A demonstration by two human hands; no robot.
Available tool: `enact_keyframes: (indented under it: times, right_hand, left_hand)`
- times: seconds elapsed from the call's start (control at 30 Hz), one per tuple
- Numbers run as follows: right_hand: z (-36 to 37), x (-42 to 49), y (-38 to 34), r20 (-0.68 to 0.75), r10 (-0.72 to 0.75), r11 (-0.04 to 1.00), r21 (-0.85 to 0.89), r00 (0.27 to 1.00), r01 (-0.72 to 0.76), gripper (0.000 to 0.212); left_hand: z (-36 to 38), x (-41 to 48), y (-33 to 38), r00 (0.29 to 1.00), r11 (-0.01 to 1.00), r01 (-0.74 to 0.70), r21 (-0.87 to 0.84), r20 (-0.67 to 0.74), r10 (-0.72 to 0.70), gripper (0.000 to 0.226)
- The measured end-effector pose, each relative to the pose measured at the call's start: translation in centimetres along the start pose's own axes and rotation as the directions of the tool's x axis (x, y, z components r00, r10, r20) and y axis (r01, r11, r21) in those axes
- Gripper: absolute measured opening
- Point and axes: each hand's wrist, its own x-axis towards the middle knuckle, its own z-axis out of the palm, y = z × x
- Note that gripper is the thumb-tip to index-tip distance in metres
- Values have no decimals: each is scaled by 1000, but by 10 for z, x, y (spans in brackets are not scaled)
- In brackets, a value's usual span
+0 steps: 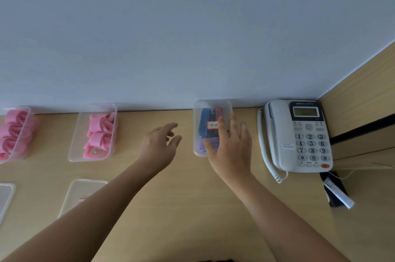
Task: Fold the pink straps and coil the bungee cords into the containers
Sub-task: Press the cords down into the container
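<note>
Two empty hands, left hand hovering, fingers relaxed, right hand flat over lidded bungee container.

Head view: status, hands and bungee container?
Left hand open, empty. Right hand open, flat over clear plastic container of blue-and-red striped bungee cords. White desk phone stands beside it.

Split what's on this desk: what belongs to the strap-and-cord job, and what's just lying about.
Job:
bungee cords in the clear container under the right hand
pink straps in the middle container and far-left container
two clear lids

Lying about:
white telephone
black item with white tag
</note>
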Motion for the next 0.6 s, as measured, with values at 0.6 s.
enact_keyframes:
  times: [0.6]
  right_hand:
    - [100, -192, -279, 277, -96, 992, -49, 956, 114, 73]
  left_hand:
    - [-165, -160, -274, 974, 979, -63, 195, -200, 103, 32]
